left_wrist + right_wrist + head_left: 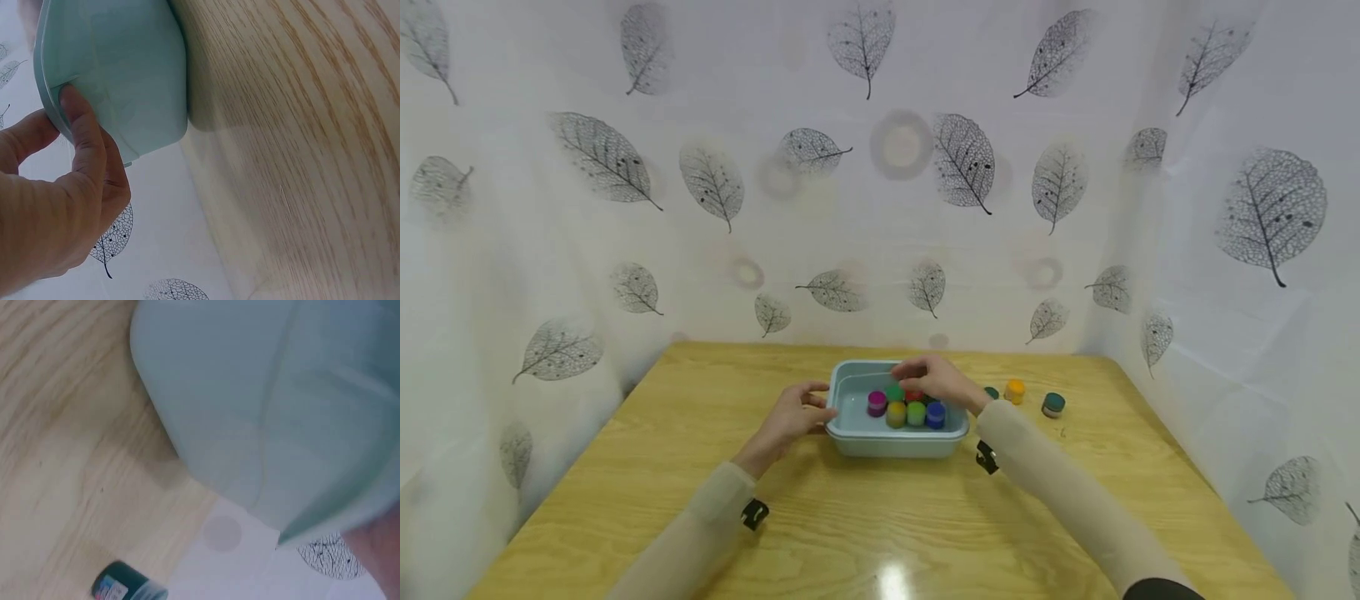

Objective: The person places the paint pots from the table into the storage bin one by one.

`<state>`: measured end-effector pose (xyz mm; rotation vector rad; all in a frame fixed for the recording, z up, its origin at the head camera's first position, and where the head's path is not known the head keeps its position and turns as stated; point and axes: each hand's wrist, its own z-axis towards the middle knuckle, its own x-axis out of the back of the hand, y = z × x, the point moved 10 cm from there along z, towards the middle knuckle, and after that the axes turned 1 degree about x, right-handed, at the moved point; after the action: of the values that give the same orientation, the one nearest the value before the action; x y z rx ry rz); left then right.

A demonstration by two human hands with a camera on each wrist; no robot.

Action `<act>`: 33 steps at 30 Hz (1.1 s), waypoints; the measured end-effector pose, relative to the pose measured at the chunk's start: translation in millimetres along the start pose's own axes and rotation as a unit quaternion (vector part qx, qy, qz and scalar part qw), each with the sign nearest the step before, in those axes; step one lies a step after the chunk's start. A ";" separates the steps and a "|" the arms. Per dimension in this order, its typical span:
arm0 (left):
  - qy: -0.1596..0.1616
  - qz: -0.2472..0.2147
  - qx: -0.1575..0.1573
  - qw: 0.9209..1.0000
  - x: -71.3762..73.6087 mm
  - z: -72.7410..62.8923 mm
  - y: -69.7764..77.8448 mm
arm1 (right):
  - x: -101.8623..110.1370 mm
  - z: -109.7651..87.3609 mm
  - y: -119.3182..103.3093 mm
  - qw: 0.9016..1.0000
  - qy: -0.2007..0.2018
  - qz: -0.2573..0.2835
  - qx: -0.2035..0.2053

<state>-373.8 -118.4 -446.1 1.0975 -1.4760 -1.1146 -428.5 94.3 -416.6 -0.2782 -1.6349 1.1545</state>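
A pale blue-green plastic bin (891,447) stands on the table, with several small paint jars inside. Among them are a magenta jar (877,404), a yellow jar (897,414), a light green jar (916,413) and a blue jar (936,415). My left hand (792,417) pinches the bin's left rim, one fingertip pressed under the lip outside, as the left wrist view shows. Reaching over the right wall, my right hand (942,380) has its bent fingers right above a red jar (913,395); I cannot tell whether they hold anything. Only a blurred edge of it enters the right wrist view.
On the table (737,367) to the right of the bin are an orange jar (1015,391), a teal jar (1054,405) and a dark green jar (991,392) partly behind my right wrist. A leaf-patterned white curtain (880,225) hangs behind and along both sides.
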 end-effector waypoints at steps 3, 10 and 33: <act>0.000 0.002 -0.001 1.000 1.6 0.7 -0.2 | 10.8 -5.4 -0.7 1.000 0.001 0.008 -0.002; -0.001 0.004 -0.002 1.000 2.6 0.2 -1.4 | 29.2 -20.0 10.8 0.999 -0.010 0.047 0.005; 0.001 0.000 -0.010 1.000 -0.2 2.8 -1.5 | 84.5 -62.2 62.0 0.997 0.050 0.043 -0.027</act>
<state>-376.4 -118.1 -448.0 1.0849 -1.4608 -1.1269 -432.6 216.1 -415.5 -0.4379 -1.5812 1.1435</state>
